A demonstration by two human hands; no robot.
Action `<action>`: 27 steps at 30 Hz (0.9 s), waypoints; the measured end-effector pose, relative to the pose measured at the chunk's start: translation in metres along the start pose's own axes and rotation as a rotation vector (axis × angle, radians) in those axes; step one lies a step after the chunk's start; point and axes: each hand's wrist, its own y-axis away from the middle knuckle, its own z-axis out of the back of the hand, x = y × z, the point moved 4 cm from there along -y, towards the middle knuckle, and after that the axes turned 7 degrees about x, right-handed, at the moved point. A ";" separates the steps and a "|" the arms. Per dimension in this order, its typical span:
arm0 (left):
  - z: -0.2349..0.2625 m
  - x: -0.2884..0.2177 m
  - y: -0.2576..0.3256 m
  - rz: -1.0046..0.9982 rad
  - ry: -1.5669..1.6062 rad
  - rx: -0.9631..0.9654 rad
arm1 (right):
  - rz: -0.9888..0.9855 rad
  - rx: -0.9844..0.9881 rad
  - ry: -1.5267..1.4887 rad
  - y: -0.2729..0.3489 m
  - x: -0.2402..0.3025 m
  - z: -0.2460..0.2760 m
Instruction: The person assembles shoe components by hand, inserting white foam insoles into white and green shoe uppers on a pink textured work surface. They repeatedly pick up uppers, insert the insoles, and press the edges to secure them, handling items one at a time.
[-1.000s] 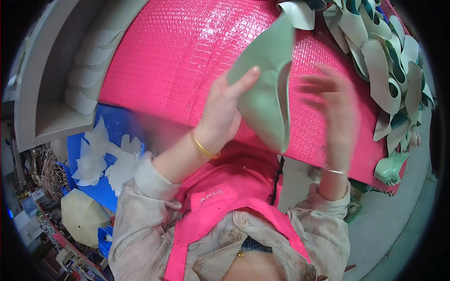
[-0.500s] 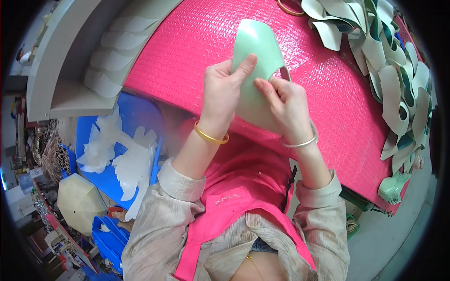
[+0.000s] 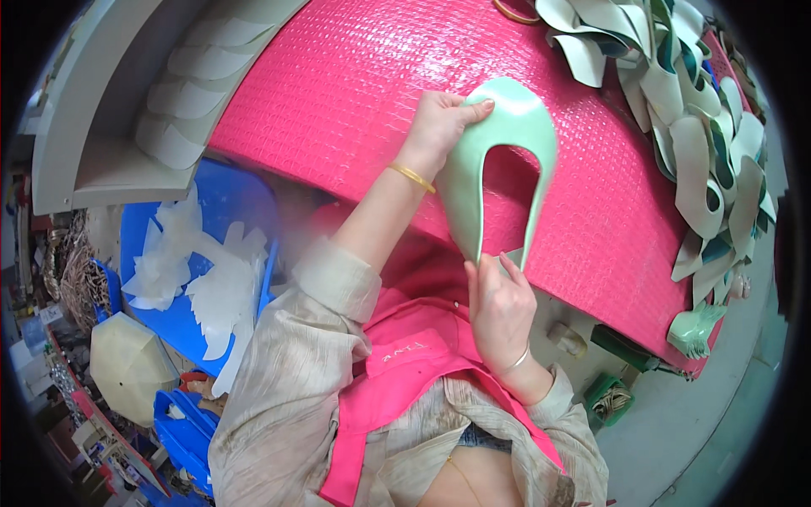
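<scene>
A pale green shoe upper point(image 3: 460, 190), glossy and with a long U-shaped opening, is held up over the pink table. Its rounded toe points away from me. My left hand point(image 3: 443, 127) grips it at the toe's left side, thumb on top and fingers out of sight underneath. Down at the narrow heel end, my right hand point(image 3: 500, 304) pinches the edge between thumb and fingers. The pink table surface shows through the opening.
The pink textured table point(image 3: 338, 110) spreads ahead. Pale green and white shoe uppers point(image 3: 697, 160) pile along its right side. At left, a grey shelf point(image 3: 127, 190) holds white curved pieces, and a blue chair point(image 3: 182, 325) carries white translucent sheets. A yellowish tape ring point(image 3: 514, 12) lies at the far edge.
The upper has turned so its opening faces me, toe away. My left hand has moved to the toe; my right hand has come down nearer to me, at the heel end.
</scene>
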 end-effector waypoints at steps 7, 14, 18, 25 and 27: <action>-0.041 -0.029 -0.022 -0.038 0.104 0.644 | 0.144 -0.435 -0.110 -0.011 -0.051 0.101; -0.076 -0.048 0.024 -0.462 -0.749 0.158 | -0.154 -0.285 -1.320 -0.060 -0.142 0.058; -0.104 -0.016 0.055 0.006 -0.594 0.450 | -0.131 -0.400 -1.500 -0.061 -0.115 0.052; -0.098 -0.014 0.063 -0.065 -0.533 0.365 | -0.045 -0.457 -1.413 -0.069 -0.114 0.063; -0.090 -0.005 0.075 -0.131 -0.627 0.324 | -0.145 -0.449 -1.364 -0.064 -0.112 0.072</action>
